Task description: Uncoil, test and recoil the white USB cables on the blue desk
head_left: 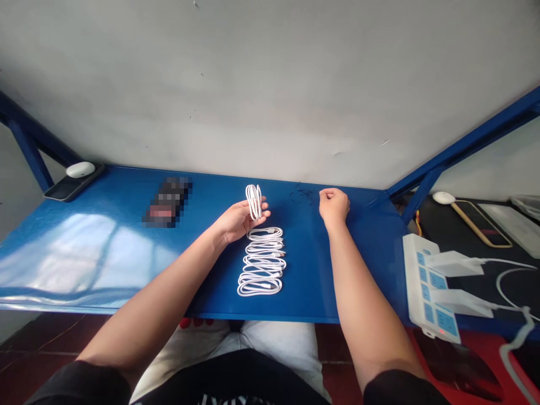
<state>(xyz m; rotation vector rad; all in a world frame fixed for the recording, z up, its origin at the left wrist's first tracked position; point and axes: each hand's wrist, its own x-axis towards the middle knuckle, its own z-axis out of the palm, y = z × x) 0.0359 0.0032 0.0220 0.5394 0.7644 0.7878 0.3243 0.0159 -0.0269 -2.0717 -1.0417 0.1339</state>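
Observation:
A coiled white cable [253, 202] rests in my left hand [238, 220], its loops upright against the curled fingers and thumb. Just below that hand, several more coiled white cables [261, 261] lie in a column on the blue table [304, 281]. My right hand [334, 207] is off to the right near the back edge, with thumb and fingers pinched together. Whatever is in that pinch, if anything, is too small to make out. Beside it on the table lie scattered thin black strips [304, 194], possibly ties.
A blurred dark object [167, 202] lies left of my left hand. At the far left, a white oval item [80, 170] sits on a dark phone-like slab [63, 188]. A white power strip [428, 287] with plugged chargers stands at the right edge. A grey wall closes off the back.

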